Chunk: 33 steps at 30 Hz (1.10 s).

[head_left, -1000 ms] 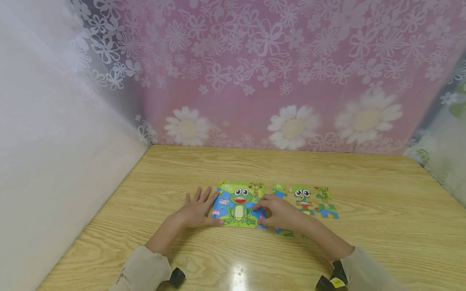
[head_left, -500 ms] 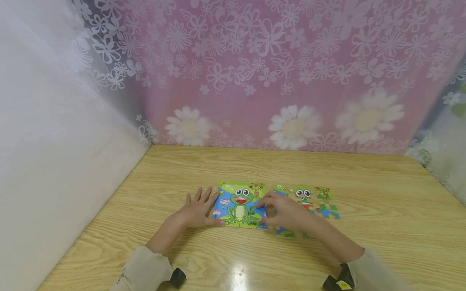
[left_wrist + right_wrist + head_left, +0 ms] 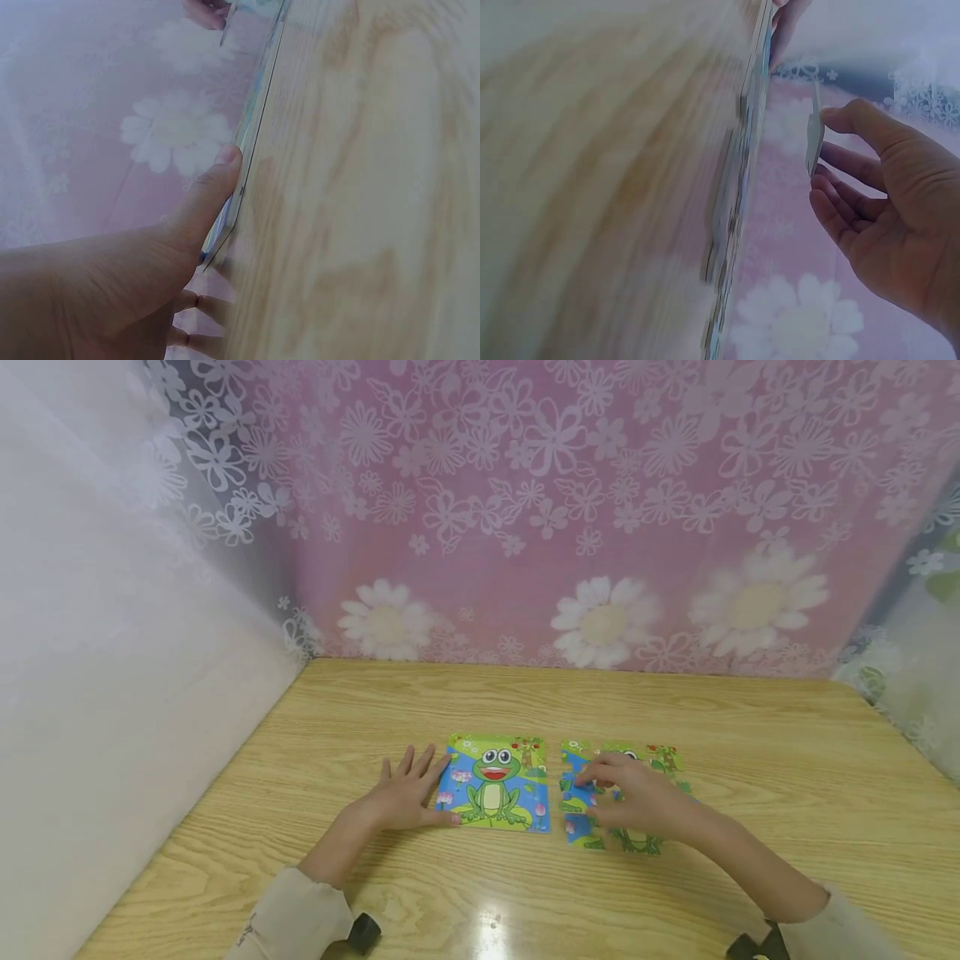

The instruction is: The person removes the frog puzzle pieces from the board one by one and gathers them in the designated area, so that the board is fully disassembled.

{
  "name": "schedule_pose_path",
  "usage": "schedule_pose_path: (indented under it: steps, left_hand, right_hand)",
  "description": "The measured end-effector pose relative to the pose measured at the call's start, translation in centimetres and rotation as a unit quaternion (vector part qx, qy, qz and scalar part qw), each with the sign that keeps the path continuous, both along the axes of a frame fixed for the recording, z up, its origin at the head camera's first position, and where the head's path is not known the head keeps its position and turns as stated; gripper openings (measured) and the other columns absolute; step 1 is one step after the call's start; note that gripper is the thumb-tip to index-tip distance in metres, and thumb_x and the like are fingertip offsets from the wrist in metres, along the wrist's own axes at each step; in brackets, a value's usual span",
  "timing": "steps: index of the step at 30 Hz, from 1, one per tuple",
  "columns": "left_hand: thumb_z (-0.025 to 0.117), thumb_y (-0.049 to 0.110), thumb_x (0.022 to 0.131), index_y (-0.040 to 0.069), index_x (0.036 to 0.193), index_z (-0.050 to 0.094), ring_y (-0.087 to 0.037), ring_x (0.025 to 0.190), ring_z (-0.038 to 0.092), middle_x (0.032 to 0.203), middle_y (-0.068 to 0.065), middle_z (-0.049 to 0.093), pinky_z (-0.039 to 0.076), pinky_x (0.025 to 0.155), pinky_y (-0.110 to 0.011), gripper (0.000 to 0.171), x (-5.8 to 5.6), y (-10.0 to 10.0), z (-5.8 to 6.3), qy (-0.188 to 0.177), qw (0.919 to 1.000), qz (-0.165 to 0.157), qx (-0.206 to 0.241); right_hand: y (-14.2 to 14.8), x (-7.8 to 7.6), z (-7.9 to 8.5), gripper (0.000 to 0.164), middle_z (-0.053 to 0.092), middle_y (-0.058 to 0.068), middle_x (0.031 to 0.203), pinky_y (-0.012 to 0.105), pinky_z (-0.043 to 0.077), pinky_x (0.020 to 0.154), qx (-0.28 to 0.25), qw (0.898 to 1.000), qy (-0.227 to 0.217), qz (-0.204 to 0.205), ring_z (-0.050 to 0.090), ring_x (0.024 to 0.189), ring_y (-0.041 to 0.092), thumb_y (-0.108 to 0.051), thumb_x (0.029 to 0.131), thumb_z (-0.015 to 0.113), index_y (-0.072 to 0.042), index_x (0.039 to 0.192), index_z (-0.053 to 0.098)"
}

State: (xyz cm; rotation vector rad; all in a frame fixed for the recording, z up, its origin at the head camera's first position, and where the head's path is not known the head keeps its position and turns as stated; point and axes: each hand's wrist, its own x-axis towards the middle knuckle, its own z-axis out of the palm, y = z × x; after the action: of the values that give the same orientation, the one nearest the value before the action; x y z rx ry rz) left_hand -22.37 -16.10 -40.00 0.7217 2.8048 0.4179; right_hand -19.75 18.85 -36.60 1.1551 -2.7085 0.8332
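My left hand point(image 3: 405, 793) rests at the left edge of a square frog picture board point(image 3: 491, 781), fingers spread and straight. In the left wrist view, its thumb point(image 3: 221, 169) presses on the board's edge. My right hand point(image 3: 645, 797) pinches a jigsaw piece point(image 3: 815, 142) between thumb and fingers. The right wrist view shows that piece held tilted, apart from the tabletop. From the head, the hand is over a group of loose jigsaw pieces point(image 3: 583, 828) of the same frog picture, laid out right of the board. It hides the middle ones.
Both the board and the pieces lie on a wood-grain table point(image 3: 360, 885). A pink flowered curtain point(image 3: 480, 527) hangs behind its far edge, and a white sheet point(image 3: 135, 693) hangs along the left side. Sleeves and black wrist straps point(image 3: 365, 933) sit near the table's front.
My right hand has moved right, from the board's right edge to over the loose pieces, uncovering the board's right side. The left hand has stayed in place.
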Motion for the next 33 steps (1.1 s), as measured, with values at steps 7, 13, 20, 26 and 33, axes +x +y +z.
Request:
schedule_pose_path:
  steps: [7, 13, 20, 26, 33]
  left_hand:
    - [0.053, 0.067, 0.078, 0.015, 0.149, 0.011, -0.041, 0.133, -0.007, 0.151, -0.016, 0.001, -0.005, 0.097, -0.065, 0.098, -0.2, -0.2, -0.5, 0.001, 1.0, -0.001, -0.005]
    - [0.055, 0.066, 0.078, 0.014, 0.149, 0.012, -0.041, 0.133, -0.007, 0.151, -0.017, 0.002, -0.006, 0.097, -0.065, 0.098, -0.1, -0.3, -0.4, -0.003, 1.0, -0.001, 0.005]
    - [0.054, 0.067, 0.078, 0.015, 0.149, 0.012, -0.041, 0.134, -0.008, 0.151, -0.016, 0.001, -0.006, 0.097, -0.064, 0.098, -0.1, -0.2, -0.4, -0.006, 1.0, -0.002, 0.002]
    - [0.054, 0.066, 0.078, 0.014, 0.149, 0.012, -0.041, 0.134, -0.007, 0.151, -0.016, 0.002, -0.005, 0.098, -0.065, 0.097, -0.1, -0.1, -0.2, -0.005, 1.0, -0.001, 0.0]
    - [0.055, 0.064, 0.079, 0.013, 0.149, 0.014, -0.041, 0.134, -0.006, 0.151, -0.017, 0.003, -0.003, 0.097, -0.065, 0.096, 0.0, 0.2, 0.1, -0.007, 1.0, 0.0, 0.0]
  right_hand:
    - [3.0, 1.0, 0.5, 0.027, 0.052, -0.001, 0.104, 0.038, 0.048, 0.071, 0.026, 0.998, -0.035, -0.05, 0.054, 0.091, 0.023, -0.014, 0.08, 0.071, -0.009, 0.106, 0.064]
    - [5.1, 1.7, 0.7, 0.025, 0.054, -0.006, 0.1, 0.035, 0.049, 0.067, 0.025, 0.998, 0.013, -0.057, 0.054, 0.087, 0.019, -0.011, 0.077, 0.073, -0.01, 0.102, 0.066]
    - [7.6, 2.6, 0.2, 0.025, 0.053, -0.007, 0.097, 0.036, 0.049, 0.067, 0.032, 0.997, 0.019, -0.07, 0.056, 0.085, 0.02, -0.014, 0.076, 0.075, -0.012, 0.1, 0.066]
    - [9.4, 3.1, -0.3, 0.028, 0.054, -0.004, 0.1, 0.036, 0.05, 0.066, 0.041, 0.996, 0.027, -0.08, 0.056, 0.084, 0.021, -0.012, 0.073, 0.078, -0.012, 0.099, 0.067]
    - [11.0, 3.6, -1.0, 0.029, 0.054, -0.005, 0.098, 0.032, 0.05, 0.064, 0.039, 0.995, 0.037, -0.079, 0.056, 0.083, 0.018, -0.011, 0.071, 0.079, -0.014, 0.098, 0.066]
